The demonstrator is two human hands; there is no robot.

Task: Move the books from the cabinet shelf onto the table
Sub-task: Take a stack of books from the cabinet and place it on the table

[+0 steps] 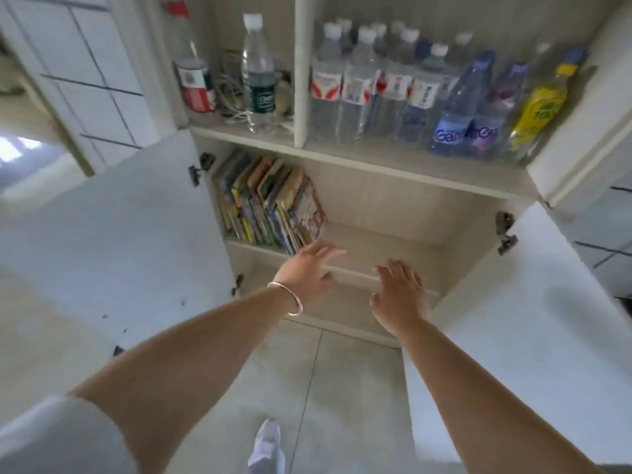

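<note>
1. In the middle left of the frame, a row of books [266, 203] stands upright on the cabinet shelf [376, 248], packed against the left wall and leaning slightly to the right. The rest of that shelf, to the right of them, shows bare board.
2. My left hand [307, 271] reaches in just below and right of the row, fingers spread and relaxed, grasping nothing. A thin bangle [287, 299] circles its wrist.
3. My right hand [400, 295] hovers over the shelf's front edge at centre right, palm down, fingers extended, also empty. Neither hand touches a book yet.
4. Both cabinet doors [119, 251] stand open to either side. Water bottles [393, 87] fill the shelf above, in the upper half of the frame.
5. The table is out of view.
6. I judge the books thin, stiff-covered and glossy, so individually light but heavy as a block, and apt to slide or fan apart.
7. I would press the row from both ends, palms flat on the outer covers, or take a smaller batch by the spines with a hand beneath.
</note>
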